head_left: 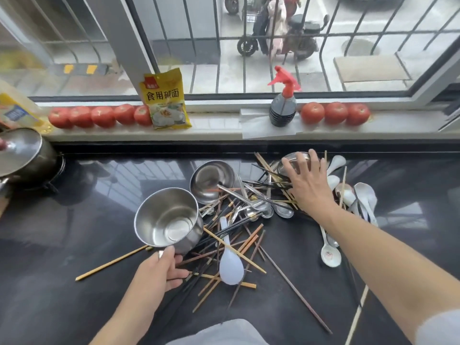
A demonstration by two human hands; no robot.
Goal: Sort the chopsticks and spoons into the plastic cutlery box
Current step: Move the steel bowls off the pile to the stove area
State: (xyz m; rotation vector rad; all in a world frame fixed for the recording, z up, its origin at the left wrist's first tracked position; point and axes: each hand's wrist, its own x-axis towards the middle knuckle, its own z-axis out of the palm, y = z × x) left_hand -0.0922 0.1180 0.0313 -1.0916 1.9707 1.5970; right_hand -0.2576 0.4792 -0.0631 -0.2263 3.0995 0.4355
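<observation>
Gripping the handle of a steel mug [169, 220], the left hand [159, 272] has its fingers curled round the handle and holds the mug tilted at the near-left edge of the heap. Just right of that hand, and partly under it, lie the chopsticks [234, 247], wood and dark ones crossed every which way on the glossy black tabletop [74, 245], with a pale plastic soup spoon [231, 267] resting on top of them. Beyond the mug sits an empty steel bowl [211, 181], and between the two hands a few metal spoons [263, 210] are tangled with flat metal chopsticks.

The right hand [308, 183] is spread flat, fingers nearly straight, over the far part of the pile with its fingertips on a second steel bowl [296, 160]; it grips nothing. To its right lie white ceramic spoons [363, 195], some nested, one apart nearer the body.

No plastic cutlery box shows anywhere in view (it may sit outside the frame).

The chopsticks look light, stiff and prone to rolling; gathering a bundle round the middle should work best. Metal ones are likely slick. The ceramic spoons seem heavier and chippable, so lifting each by its handle appears safest.
</observation>
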